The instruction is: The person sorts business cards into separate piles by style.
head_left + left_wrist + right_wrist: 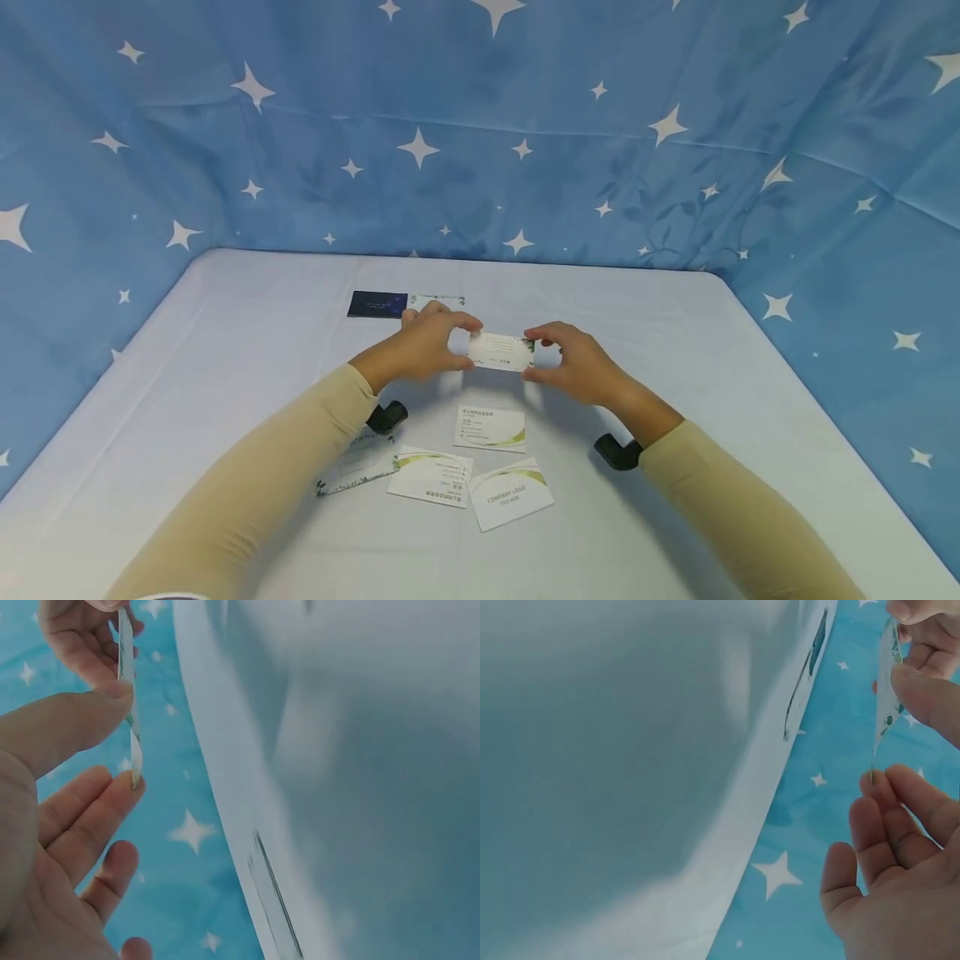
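A white business card [501, 352] with green leaf corners is held up over the table between both hands. My left hand [427, 346] pinches its left end between thumb and fingers. At the opposite end, my right hand [581, 362] grips it the same way. Both wrist views show the card [126, 660] nearly edge-on, slightly bent near the fingertips. Below the hands lies a white card with a green-gold curve [491, 428]. Behind the left hand, a leaf-bordered card [438, 301] is partly hidden, with a dark blue card [377, 304] beside it.
Nearer on the white table [675, 517] lie a printed card [431, 477], a company logo card [512, 497] and a leaf-edged card [358, 462] partly covered by the left sleeve. A blue starry curtain [480, 192] stands behind the table's far edge.
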A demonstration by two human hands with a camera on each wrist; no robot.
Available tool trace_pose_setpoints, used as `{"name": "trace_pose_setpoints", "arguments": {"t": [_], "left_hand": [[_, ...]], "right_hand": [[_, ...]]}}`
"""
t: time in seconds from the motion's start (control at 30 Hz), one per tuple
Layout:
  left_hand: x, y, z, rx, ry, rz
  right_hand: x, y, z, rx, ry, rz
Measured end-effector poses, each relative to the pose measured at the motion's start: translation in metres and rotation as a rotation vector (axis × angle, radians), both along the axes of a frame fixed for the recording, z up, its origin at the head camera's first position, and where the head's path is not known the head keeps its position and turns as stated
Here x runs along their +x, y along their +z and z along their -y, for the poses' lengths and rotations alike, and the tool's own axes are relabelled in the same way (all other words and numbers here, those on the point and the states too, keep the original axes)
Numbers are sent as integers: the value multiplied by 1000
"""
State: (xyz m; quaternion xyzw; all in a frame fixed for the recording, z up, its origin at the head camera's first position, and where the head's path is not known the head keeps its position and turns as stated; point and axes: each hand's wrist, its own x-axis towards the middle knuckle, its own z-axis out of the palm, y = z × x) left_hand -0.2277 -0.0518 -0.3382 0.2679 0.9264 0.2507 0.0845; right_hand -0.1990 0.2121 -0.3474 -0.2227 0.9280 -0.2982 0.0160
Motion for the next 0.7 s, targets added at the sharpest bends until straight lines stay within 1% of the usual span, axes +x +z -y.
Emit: {"name": "trace_pose_setpoints", "arguments": {"t": [0.1,0.2,0.33,0.4,0.47,0.53,0.6,0.7], "left_hand": [[-16,0,14,-16,28,-12],[-31,0,26,-16,64,-5],[-48,-3,39,1,112,2],[-58,-6,44,-8,131,1],[-66,-9,48,-29,147,1],[-72,-11,51,-52,163,15],[-76,-14,53,-78,181,25],[-81,-19,55,-90,211,51]], "right_hand": [[-20,1,17,10,-10,20],[-41,1,33,22,-16,38],[-68,-2,52,40,-32,43],[-80,-3,61,44,-47,51],[-91,-5,70,38,-67,82],[-98,-7,78,39,-80,114],[-104,-9,85,47,-86,138],[-111,-15,93,70,-91,158]]}}
